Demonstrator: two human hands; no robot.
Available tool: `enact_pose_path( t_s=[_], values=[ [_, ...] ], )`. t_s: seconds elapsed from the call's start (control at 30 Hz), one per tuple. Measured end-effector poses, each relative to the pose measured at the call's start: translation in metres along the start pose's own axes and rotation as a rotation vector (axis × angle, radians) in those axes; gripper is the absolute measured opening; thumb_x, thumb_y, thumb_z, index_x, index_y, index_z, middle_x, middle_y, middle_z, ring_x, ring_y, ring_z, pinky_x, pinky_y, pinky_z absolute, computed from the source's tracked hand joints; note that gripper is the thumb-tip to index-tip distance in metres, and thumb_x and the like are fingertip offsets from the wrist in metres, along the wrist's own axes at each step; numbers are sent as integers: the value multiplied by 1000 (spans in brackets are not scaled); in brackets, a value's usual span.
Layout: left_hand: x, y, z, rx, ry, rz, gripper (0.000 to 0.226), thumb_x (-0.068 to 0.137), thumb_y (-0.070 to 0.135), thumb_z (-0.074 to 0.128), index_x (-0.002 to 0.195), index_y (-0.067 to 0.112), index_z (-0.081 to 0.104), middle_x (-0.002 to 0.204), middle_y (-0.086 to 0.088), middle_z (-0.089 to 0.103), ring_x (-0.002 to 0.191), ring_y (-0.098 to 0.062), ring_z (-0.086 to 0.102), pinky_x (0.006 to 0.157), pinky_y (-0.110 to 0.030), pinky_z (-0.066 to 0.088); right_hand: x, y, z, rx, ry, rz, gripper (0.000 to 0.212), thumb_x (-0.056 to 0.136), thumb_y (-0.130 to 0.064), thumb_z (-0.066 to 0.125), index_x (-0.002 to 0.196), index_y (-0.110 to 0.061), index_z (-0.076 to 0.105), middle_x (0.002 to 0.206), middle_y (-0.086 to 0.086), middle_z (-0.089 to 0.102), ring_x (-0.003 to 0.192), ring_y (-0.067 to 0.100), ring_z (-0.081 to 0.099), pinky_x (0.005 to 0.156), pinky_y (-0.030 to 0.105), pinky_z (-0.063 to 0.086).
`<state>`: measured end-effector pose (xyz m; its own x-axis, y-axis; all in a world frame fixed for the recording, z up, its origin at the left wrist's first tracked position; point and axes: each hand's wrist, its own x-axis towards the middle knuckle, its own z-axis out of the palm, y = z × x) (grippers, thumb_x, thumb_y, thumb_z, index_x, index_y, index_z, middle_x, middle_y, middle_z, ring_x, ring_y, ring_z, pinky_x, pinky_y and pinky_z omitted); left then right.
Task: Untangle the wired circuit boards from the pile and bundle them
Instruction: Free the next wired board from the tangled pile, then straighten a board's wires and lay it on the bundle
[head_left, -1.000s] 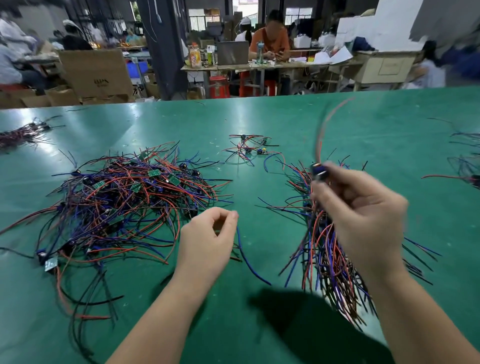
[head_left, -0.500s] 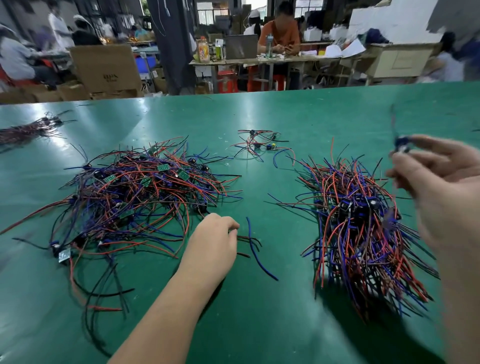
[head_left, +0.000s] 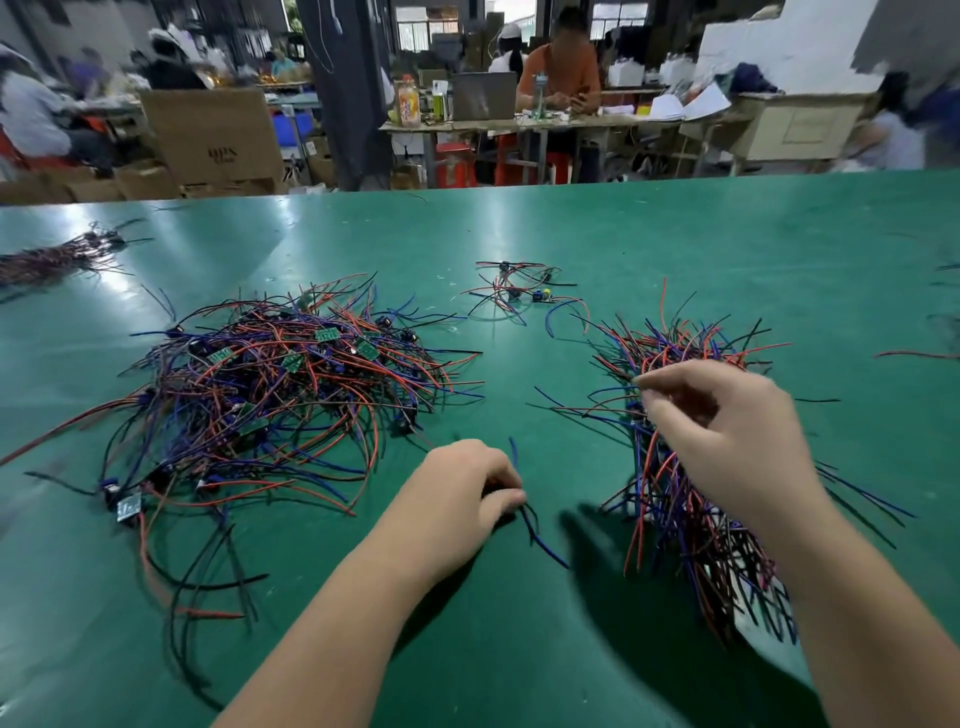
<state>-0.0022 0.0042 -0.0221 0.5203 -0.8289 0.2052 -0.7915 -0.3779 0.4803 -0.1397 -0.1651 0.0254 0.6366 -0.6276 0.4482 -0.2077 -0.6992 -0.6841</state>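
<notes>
Left hand (head_left: 462, 493) rests on the counter (head_left: 675, 234), thumb and curled fingers pinching a few loose wires (head_left: 540, 535), thin, blue and black. Right hand (head_left: 727, 431) hovers, fingertips drawn together, over the bundle (head_left: 675, 519), a bristly sheaf of red, blue and black leads; whether it holds anything cannot be told. Farther left sprawls the tangled pile (head_left: 270, 395), small green boards among looping wires. Counter is smooth, glossy green. Behind stand cardboard boxes (head_left: 213, 135) and a seated worker (head_left: 561, 67).
</notes>
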Motion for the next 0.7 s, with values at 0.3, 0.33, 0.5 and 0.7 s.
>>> enact_pose_path(
  t_s=[0.3,0.33,0.5,0.7],
  values=[
    [-4,-33,-41,92,18,-136,32,85,31,67,116,29,61,106,11,55,99,-5,51,89,-13,35,-19,-9,37,-215,-364,-155,23,89,-21,62,110,-19,70,98,-2,67,89,9,58,87,19,42],
    [-6,-38,-43,137,-47,-188,35,84,37,68,117,30,60,108,9,55,104,-8,51,93,-19,37,-21,-11,41,-242,-421,-155,31,91,-30,59,122,-25,63,104,-1,63,96,12,56,91,23,41],
    [-9,-42,-44,78,-207,-209,37,75,46,75,109,38,63,103,13,60,98,-4,57,87,-17,43,-33,-18,62,-562,-691,-235,57,86,-64,45,139,-46,37,125,-3,47,118,22,39,97,34,36],
    [-10,-33,-47,-35,-342,-234,22,63,34,87,67,27,67,63,16,65,56,9,58,51,-6,40,-28,-16,61,-388,-583,-98,17,90,-26,59,101,-21,71,104,0,53,102,18,52,92,27,40]
  ],
)
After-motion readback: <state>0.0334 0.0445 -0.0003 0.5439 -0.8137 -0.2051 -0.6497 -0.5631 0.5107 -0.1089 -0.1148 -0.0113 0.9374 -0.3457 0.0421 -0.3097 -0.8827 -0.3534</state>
